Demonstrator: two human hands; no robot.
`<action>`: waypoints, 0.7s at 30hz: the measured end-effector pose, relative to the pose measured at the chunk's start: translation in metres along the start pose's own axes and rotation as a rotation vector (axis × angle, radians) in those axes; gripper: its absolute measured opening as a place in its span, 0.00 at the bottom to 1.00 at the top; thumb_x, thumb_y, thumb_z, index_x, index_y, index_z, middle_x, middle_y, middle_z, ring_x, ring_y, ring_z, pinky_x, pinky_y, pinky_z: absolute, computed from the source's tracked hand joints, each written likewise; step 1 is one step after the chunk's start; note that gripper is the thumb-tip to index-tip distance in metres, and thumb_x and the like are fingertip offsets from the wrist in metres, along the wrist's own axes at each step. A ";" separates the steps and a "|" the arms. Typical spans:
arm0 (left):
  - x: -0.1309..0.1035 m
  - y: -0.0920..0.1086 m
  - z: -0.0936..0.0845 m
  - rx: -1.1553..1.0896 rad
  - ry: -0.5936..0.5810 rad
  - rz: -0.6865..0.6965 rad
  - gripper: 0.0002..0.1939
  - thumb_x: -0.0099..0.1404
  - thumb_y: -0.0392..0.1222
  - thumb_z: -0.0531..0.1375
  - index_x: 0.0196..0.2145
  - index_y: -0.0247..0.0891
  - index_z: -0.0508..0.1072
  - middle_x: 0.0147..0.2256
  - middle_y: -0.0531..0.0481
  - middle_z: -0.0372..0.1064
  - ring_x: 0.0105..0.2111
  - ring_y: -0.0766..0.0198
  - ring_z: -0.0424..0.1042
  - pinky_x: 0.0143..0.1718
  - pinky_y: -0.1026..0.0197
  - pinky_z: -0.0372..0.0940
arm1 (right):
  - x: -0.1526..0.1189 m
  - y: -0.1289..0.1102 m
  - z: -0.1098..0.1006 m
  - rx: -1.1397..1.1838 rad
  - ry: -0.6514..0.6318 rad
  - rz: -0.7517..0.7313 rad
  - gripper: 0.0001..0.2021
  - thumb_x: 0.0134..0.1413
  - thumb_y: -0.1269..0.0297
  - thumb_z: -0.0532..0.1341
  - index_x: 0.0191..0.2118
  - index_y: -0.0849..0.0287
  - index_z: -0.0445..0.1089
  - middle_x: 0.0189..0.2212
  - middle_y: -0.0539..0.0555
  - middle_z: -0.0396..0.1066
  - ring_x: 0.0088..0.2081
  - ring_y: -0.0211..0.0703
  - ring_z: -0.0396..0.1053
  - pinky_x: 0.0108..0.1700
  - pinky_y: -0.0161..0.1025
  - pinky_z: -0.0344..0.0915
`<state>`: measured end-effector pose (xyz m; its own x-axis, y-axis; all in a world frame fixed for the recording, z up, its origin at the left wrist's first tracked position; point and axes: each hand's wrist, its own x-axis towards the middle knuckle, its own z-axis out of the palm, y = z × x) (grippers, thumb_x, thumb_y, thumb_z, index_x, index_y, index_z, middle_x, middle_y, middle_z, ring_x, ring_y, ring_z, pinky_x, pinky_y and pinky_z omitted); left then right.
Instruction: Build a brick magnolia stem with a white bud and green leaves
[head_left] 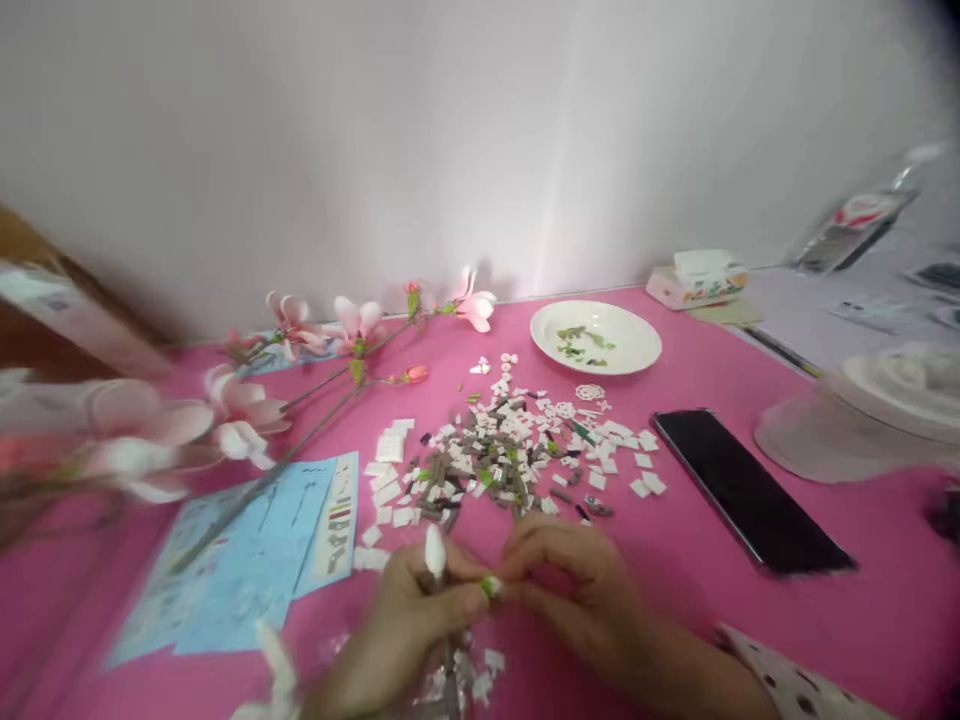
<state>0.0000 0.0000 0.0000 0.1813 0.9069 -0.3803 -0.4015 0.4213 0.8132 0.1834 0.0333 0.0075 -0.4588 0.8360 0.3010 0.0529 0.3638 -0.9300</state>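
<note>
My left hand [405,620] is closed around a thin grey-brown stem with a white bud [435,550] standing up at its top. Between its thumb and fingertips and those of my right hand [574,590] sits a small green and white piece [491,587]. The right fingers pinch that piece from the right side. Just beyond both hands lies a loose pile of small white, grey-brown and green pieces [487,450]. More white pieces [480,680] and clear plastic lie below the hands, partly hidden by them.
Pink-white flower branches [322,395] cross the left side over blue instruction sheets [255,560]. A white plate [645,350] with green pieces stands behind the pile. A black phone [750,490] lies to the right, a tissue box [697,280] at the back, and a whitish container [825,430] at far right.
</note>
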 end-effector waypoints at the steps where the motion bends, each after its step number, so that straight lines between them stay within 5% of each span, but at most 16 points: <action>1: 0.001 0.002 0.002 -0.003 0.006 0.005 0.14 0.42 0.45 0.74 0.23 0.36 0.77 0.23 0.53 0.70 0.25 0.65 0.65 0.28 0.63 0.56 | 0.000 -0.001 0.000 0.003 0.000 -0.002 0.04 0.54 0.73 0.63 0.30 0.59 0.72 0.28 0.50 0.71 0.31 0.37 0.69 0.35 0.34 0.64; 11: 0.002 -0.001 -0.001 0.049 -0.035 0.004 0.15 0.48 0.46 0.72 0.28 0.35 0.76 0.22 0.55 0.68 0.22 0.69 0.61 0.25 0.65 0.52 | 0.001 -0.004 0.000 -0.034 0.001 0.073 0.03 0.55 0.71 0.62 0.32 0.57 0.69 0.28 0.48 0.70 0.30 0.36 0.68 0.33 0.32 0.64; 17: 0.004 -0.005 -0.005 0.018 -0.065 0.017 0.15 0.48 0.46 0.72 0.29 0.35 0.75 0.25 0.53 0.70 0.27 0.66 0.65 0.29 0.65 0.56 | 0.006 -0.010 -0.003 -0.041 -0.042 -0.032 0.06 0.55 0.72 0.62 0.39 0.57 0.72 0.29 0.49 0.70 0.31 0.37 0.68 0.35 0.33 0.65; 21: 0.004 -0.005 -0.006 0.036 -0.086 0.020 0.15 0.51 0.47 0.71 0.29 0.35 0.74 0.21 0.57 0.65 0.21 0.72 0.59 0.22 0.68 0.52 | 0.007 -0.010 -0.002 -0.043 -0.023 -0.050 0.05 0.55 0.74 0.62 0.36 0.58 0.73 0.29 0.49 0.71 0.32 0.36 0.68 0.35 0.32 0.64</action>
<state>-0.0028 0.0017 -0.0085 0.2509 0.9115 -0.3259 -0.3739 0.4017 0.8360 0.1817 0.0366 0.0197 -0.4820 0.8069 0.3414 0.0668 0.4224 -0.9039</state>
